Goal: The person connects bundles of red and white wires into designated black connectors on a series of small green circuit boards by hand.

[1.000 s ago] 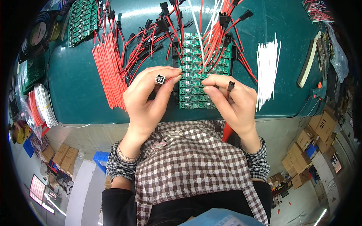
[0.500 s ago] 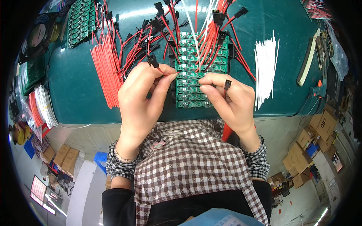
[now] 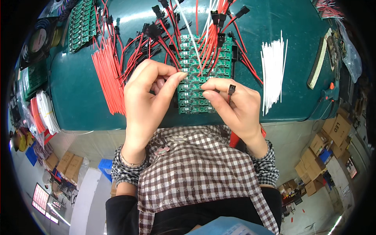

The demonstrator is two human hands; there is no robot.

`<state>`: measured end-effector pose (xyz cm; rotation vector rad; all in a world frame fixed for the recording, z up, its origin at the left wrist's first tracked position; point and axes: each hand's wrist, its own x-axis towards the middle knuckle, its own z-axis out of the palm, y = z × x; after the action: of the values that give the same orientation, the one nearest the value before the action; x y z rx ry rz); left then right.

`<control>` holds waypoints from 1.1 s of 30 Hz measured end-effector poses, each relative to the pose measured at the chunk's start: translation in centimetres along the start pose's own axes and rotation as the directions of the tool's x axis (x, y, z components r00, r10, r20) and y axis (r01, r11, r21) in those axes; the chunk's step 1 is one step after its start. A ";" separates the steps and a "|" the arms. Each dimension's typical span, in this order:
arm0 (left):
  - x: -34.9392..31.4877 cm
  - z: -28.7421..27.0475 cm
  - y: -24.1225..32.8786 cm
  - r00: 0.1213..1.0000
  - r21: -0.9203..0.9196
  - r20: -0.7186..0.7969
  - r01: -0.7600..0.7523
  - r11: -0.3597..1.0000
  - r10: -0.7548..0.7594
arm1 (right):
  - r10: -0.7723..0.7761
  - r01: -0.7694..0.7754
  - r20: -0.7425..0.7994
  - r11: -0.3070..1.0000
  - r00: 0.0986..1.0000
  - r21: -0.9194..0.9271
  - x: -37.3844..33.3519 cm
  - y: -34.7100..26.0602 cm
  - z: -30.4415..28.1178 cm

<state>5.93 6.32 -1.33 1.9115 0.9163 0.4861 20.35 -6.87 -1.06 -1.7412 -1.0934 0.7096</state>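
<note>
A panel of green circuit boards (image 3: 196, 102) lies in front of me, with several red wire leads and black plugs rising from its upper rows. My left hand (image 3: 150, 88) is closed at the panel's left edge, thumb and index fingertips nearly meeting. Red wires run down to those fingertips, but what is between them is too small to tell. On the panel's right side, my right hand (image 3: 235, 103) pinches close to the boards. From it sticks up a black-plugged wire lead (image 3: 232, 89); its far end is hidden by the fingers.
Red wires (image 3: 107, 78) lie bundled at left, white wires (image 3: 273, 72) at right. Plugged leads (image 3: 137, 56) crowd the table (image 3: 78, 105) beyond my left hand. Another board panel (image 3: 83, 25) sits far left. A tool with an orange tip (image 3: 331, 92) lies far right.
The plugged lead that stuck up from my left fingertips has swung away toward the other leads. The left fingertips stay at the panel's edge. My right hand keeps its pinch, shifted slightly left.
</note>
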 end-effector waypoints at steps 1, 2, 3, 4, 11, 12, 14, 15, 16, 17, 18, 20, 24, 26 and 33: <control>0.0 0.1 0.0 1.000 0.001 -0.004 -0.001 1.000 0.001 | 0.030 -0.030 0.020 0.999 0.999 0.023 0.0 0.0 -0.2; 0.1 0.2 0.0 1.000 0.001 -0.008 -0.003 1.000 0.003 | 0.028 -0.029 0.021 0.999 0.999 0.018 -0.1 -0.1 -0.5; 0.0 0.3 0.0 1.000 -0.003 -0.010 -0.004 1.000 0.004 | 0.109 -0.111 0.021 0.985 0.994 0.135 -0.1 -0.1 -1.0; -0.1 0.4 -0.2 1.000 -0.028 -0.012 0.023 0.999 -0.023 | 0.186 -0.188 0.031 0.949 0.982 0.252 -0.1 -0.2 -1.5; -0.2 0.5 -0.3 0.991 -0.192 -0.053 0.110 0.975 -0.122 | 0.342 -0.262 -0.254 0.917 0.904 0.301 2.0 1.2 -6.6; -0.2 0.5 -0.1 0.992 -0.197 -0.052 0.106 0.975 -0.119 | 0.308 -0.299 -0.260 0.951 0.915 0.074 2.2 1.3 -6.6; 0.0 0.9 0.3 0.985 -0.232 -0.053 0.149 0.961 -0.165 | 0.332 -0.381 -0.255 0.908 0.908 -0.174 2.5 1.3 -6.3; 0.0 0.8 0.4 0.987 -0.197 -0.039 0.145 0.970 -0.155 | 0.208 -0.267 -0.233 0.927 0.950 -0.263 2.7 2.3 -5.7; -0.1 0.8 0.4 0.990 -0.170 -0.023 0.136 0.976 -0.142 | 0.082 -0.151 -0.200 0.922 0.976 -0.358 2.8 3.3 -5.5; -0.2 0.8 0.3 0.990 -0.200 -0.022 0.133 0.971 -0.140 | 0.133 -0.191 -0.213 0.941 0.968 -0.278 2.9 2.7 -5.2; -0.4 0.8 -0.1 0.986 -0.178 -0.023 0.156 0.972 -0.163 | 0.183 -0.229 -0.225 0.954 0.957 -0.196 2.9 2.1 -5.3; -0.7 0.0 -0.1 0.985 -0.159 -0.020 0.166 0.973 -0.172 | 0.154 -0.212 -0.303 0.963 0.940 -0.167 2.0 3.1 -6.7; -1.4 -1.9 0.2 0.966 0.038 -0.224 0.139 0.990 -0.128 | 0.227 -0.526 -0.592 0.750 0.774 -0.400 -0.5 3.6 -11.7; -1.9 -4.2 -0.6 0.935 0.091 -0.302 0.225 0.970 -0.188 | 0.392 -0.599 -0.484 0.686 0.782 -0.413 -0.8 3.9 -12.0; -1.4 -8.9 -4.8 0.895 0.574 -0.371 0.430 0.696 -0.248 | 0.496 -0.552 -0.242 0.748 0.834 -0.368 -0.3 4.2 -11.7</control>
<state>-2.66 11.79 -1.08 2.2264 1.7713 0.2021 31.40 -12.58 -0.24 -2.4949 -0.6854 0.7108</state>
